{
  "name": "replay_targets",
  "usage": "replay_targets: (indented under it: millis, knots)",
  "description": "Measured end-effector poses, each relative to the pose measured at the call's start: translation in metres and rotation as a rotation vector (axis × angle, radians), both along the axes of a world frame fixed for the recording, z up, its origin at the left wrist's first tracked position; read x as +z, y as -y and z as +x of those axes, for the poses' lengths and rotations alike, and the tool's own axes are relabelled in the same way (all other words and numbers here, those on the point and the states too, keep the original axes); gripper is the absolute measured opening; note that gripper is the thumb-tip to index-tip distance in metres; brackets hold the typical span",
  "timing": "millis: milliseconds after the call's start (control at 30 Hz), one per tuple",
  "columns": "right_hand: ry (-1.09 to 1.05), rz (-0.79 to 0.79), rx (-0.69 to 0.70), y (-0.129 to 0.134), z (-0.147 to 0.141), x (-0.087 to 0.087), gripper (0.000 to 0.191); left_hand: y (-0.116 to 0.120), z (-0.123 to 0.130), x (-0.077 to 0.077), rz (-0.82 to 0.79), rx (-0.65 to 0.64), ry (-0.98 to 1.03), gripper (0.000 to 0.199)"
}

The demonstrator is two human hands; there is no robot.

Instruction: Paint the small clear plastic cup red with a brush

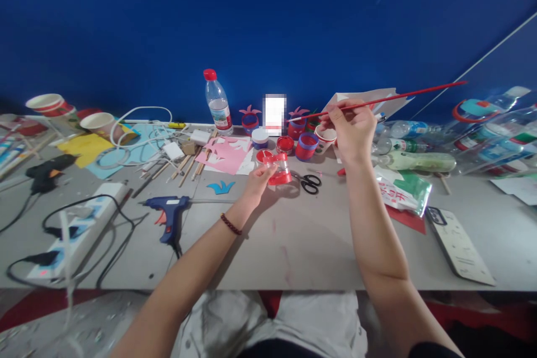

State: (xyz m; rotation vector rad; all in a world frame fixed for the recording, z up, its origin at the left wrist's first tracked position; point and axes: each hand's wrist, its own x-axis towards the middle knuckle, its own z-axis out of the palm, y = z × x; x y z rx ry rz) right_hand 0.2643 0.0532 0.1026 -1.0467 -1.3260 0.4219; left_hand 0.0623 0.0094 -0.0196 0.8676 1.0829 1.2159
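Observation:
My left hand [259,183] is closed on a clear plastic cup-like piece [280,168], probably cut from a bottle, with red paint around its two ends. In my right hand [354,126] is a long red paintbrush [411,93], its tip pointing left, above the paint pots. An open jar of red paint [285,144] stands just beyond the plastic piece. Beside it are a white-lidded jar [260,138] and a red cup with a purple rim [307,146]. Black-handled scissors [310,183] lie right of my left hand.
A blue glue gun [168,215] and a white power strip [79,235] with cables lie at left. A bottle with a red cap [218,103] stands at the back. Pink paper [224,154] and sticks lie nearby. Several plastic bottles [415,162] and a phone [459,246] are at right.

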Motion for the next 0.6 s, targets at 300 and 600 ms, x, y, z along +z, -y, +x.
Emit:
replay_targets:
  millis: [300,600]
  knots:
    - [0.065,0.022,0.025,0.022,-0.013,0.017,0.034,0.003,0.001,0.000,0.049,-0.058,-0.013,0.040]
    - [-0.057,-0.033,0.067,0.054,-0.016,-0.005,0.031,0.005,0.007,-0.002,0.163,0.045,-0.116,0.045]
